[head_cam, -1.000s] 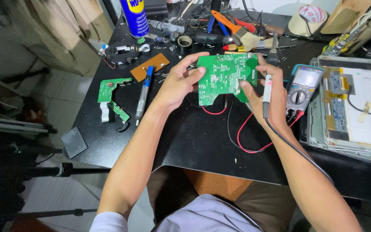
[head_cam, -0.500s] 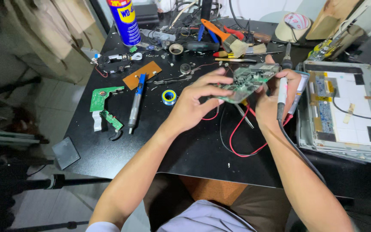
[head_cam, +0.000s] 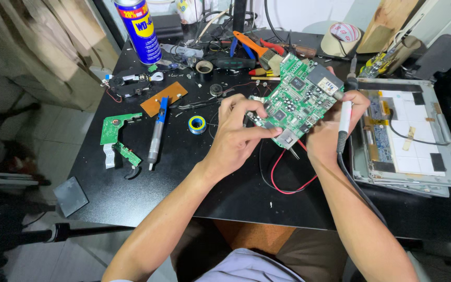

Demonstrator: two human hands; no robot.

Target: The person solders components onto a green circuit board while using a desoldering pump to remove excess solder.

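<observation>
Our left hand (head_cam: 236,133) fingers (head_cam: 257,110) pinch lower-left edge of green circuit board (head_cam: 298,99), held tilted above black surface (head_cam: 236,193). Our right hand (head_cam: 335,130) fingers wrap white probe (head_cam: 344,119) and steady board's right edge. Red wire (head_cam: 283,180) loops beneath. Open room toward near surface edge. Metal-framed panel (head_cam: 408,136) just right. Spray can (head_cam: 138,28) cut off at top; far tools cluttered, hard to make out.

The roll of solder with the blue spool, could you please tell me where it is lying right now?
In the head view, the solder roll lies on the black table, left of the left hand and right of the blue-handled tool.
</observation>
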